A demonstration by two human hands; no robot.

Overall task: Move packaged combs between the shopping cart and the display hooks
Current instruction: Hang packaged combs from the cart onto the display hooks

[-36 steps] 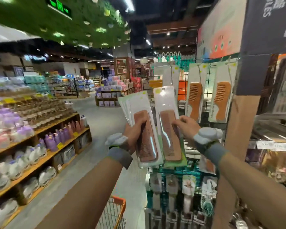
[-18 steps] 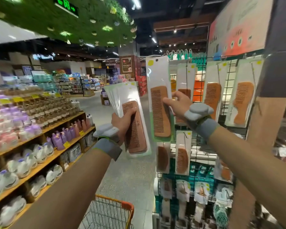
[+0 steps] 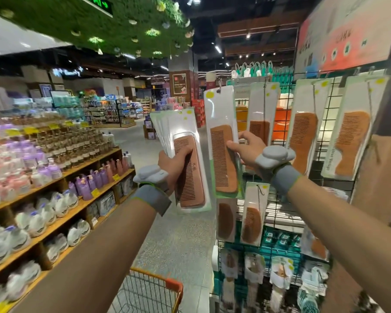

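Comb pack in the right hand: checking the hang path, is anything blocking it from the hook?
Nothing visible does; the comb pack in the right hand has its top hole at the hook tip.

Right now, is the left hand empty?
No, the left hand grips a fanned stack of comb packs, with its thumb across the front one.

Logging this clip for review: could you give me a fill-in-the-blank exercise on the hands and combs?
The left hand grips a stack of packaged combs; the right hand pinches only ____.
That single packaged comb is held ____ than the stack.
The shopping cart below has an ____ rim.
Missing: one; higher; orange.
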